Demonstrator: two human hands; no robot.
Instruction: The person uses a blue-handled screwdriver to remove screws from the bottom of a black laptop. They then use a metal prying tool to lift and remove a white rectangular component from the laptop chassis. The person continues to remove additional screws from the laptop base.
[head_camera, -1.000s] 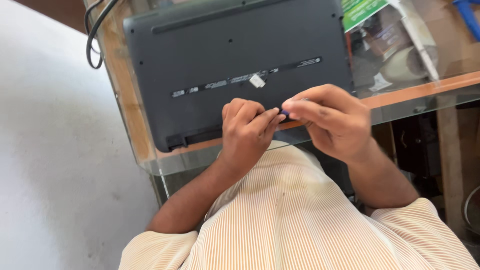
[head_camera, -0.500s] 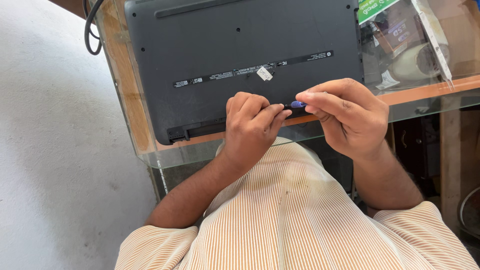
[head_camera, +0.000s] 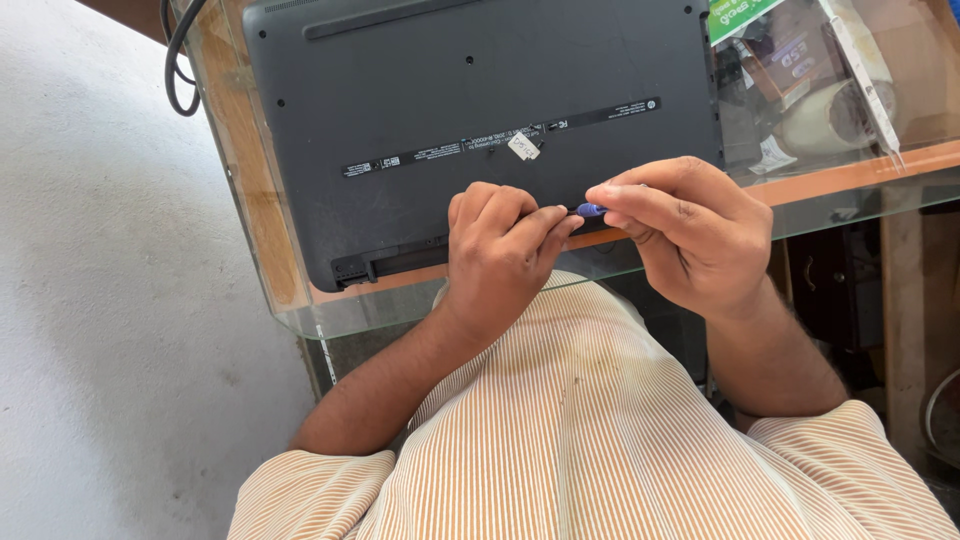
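A dark grey laptop (head_camera: 470, 110) lies bottom side up on a glass table top (head_camera: 330, 320). My left hand (head_camera: 497, 250) is curled at the laptop's near edge, fingertips pressed against the seam. My right hand (head_camera: 690, 235) is beside it and pinches a small blue tool (head_camera: 590, 210) whose tip meets the same edge, close to my left fingertips. Most of the tool is hidden inside my fingers. A small white sticker (head_camera: 523, 147) sits on the laptop's base just beyond my hands.
A black cable (head_camera: 178, 60) loops off the table's far left corner. Boxes, a green package (head_camera: 735, 15) and a white roll (head_camera: 830, 115) lie under the glass at the right. A wooden frame edge (head_camera: 860, 165) runs along the table. Grey floor is at the left.
The view has shifted slightly, so the laptop sits a little higher and further right. Both hands stay together at the laptop's near edge with the blue tool between them.
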